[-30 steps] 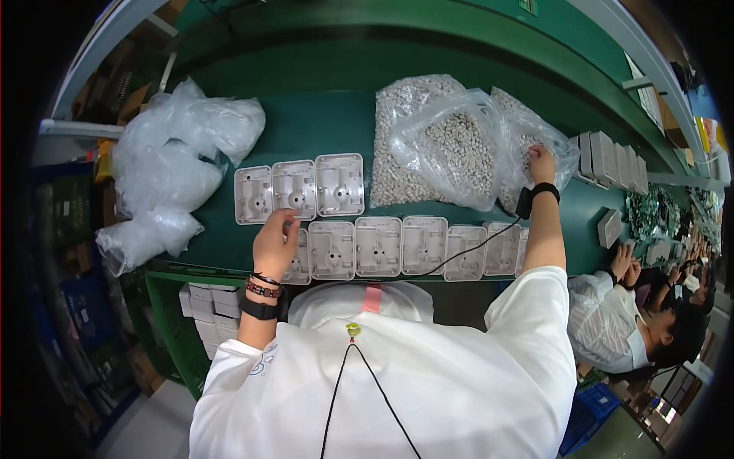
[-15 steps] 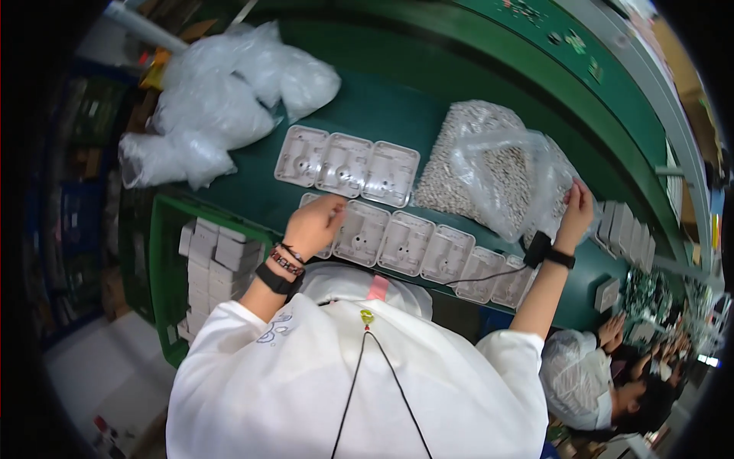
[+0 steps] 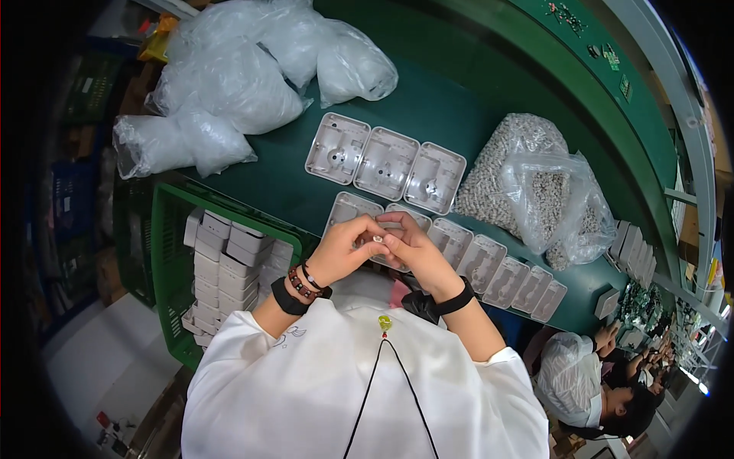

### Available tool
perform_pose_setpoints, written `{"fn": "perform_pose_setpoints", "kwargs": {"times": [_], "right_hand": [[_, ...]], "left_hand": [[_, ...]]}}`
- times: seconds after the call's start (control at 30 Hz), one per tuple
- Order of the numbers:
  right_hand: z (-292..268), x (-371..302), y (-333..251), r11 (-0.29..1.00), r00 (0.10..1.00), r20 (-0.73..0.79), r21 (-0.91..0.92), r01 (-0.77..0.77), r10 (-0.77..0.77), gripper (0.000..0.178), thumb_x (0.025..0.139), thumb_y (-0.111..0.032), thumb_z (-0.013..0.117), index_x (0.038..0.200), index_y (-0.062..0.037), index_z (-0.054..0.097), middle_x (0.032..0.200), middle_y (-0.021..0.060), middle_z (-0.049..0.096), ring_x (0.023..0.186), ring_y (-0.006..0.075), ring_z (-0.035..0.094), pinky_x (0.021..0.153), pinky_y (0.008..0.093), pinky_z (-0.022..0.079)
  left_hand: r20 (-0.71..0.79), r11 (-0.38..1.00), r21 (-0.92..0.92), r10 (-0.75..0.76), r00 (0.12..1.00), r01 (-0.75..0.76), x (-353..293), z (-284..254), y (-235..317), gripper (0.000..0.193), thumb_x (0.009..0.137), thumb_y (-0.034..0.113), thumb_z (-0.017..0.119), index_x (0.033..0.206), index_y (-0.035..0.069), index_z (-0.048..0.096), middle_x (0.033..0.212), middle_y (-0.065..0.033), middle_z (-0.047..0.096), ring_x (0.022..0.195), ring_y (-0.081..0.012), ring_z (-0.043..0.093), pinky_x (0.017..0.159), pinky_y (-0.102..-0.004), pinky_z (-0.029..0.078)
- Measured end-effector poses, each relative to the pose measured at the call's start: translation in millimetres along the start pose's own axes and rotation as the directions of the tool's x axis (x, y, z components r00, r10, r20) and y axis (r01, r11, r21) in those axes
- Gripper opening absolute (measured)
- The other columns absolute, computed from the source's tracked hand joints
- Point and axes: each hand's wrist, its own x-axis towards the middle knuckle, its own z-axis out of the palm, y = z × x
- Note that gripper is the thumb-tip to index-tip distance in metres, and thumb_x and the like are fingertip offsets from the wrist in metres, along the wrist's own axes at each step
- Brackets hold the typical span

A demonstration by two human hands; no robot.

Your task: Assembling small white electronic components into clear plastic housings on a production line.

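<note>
My left hand (image 3: 345, 246) and my right hand (image 3: 417, 251) meet over the near row of open pale-grey plastic housings. Between their closed fingertips is a small whitish part (image 3: 377, 239), too small to make out in detail. Beneath the hands, a housing (image 3: 353, 206) of that row is partly covered. Farther back, three more housings (image 3: 386, 163) lie side by side, open side up. To the right of them rests a clear plastic bag (image 3: 562, 203) filled with many small pale-grey pieces.
A green crate (image 3: 170, 260) at left holds stacked pale housings (image 3: 222, 264). Bulging clear plastic bags (image 3: 237, 84) lie at the back left of the green table (image 3: 428, 96). Farther right are more stacked housings (image 3: 633, 249), green circuit boards (image 3: 650, 298) and another person (image 3: 573, 375).
My right hand has left the bag of small pieces and come to the middle, meeting my left hand. The small whitish part now shows between them. The whole view has shifted slightly.
</note>
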Motion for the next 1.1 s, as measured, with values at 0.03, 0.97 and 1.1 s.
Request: {"fn": "perform_pose_setpoints", "kwargs": {"times": [0.03,0.97,1.1], "right_hand": [[2,7,7,0.996,0.997,0.0,-0.027,0.082,-0.082,0.026,0.085,-0.01,0.052,0.107,-0.0042,0.042,0.078,0.0015,0.053,0.067,0.0105,0.048,0.058,0.0231,0.04],[-11,262,-47,-0.354,0.806,0.571,-0.794,0.494,-0.154,0.009,0.071,-0.01,0.052,0.072,-0.0032,0.058,0.097,0.0071,0.05,0.094,0.023,0.047,0.079,0.0333,0.04],[-9,258,-48,-0.486,0.815,0.579,-0.722,0.493,-0.032,0.011,0.071,-0.011,0.053,0.073,-0.0048,0.062,0.106,0.0046,0.049,0.102,0.0217,0.044,0.084,0.0317,0.038]], "left_hand": [[0.006,0.994,-0.082,-0.066,0.998,0.066,0,-7,-6,0.019,0.08,0.013,0.059,0.093,0.002,0.049,0.077,-0.0031,0.055,0.067,-0.0096,0.052,0.06,-0.0228,0.042],[-0.334,0.748,0.626,0.002,0.942,0.22,77,-112,-100,0.065,0.066,0.02,0.069,0.122,0.007,0.038,0.092,-0.0091,0.05,0.079,-0.0253,0.056,0.062,-0.0341,0.047],[-0.345,0.745,0.62,-0.023,0.938,0.247,77,-111,-96,0.066,0.065,0.019,0.069,0.122,0.007,0.038,0.092,-0.0091,0.05,0.08,-0.0251,0.056,0.062,-0.0336,0.047]]}}
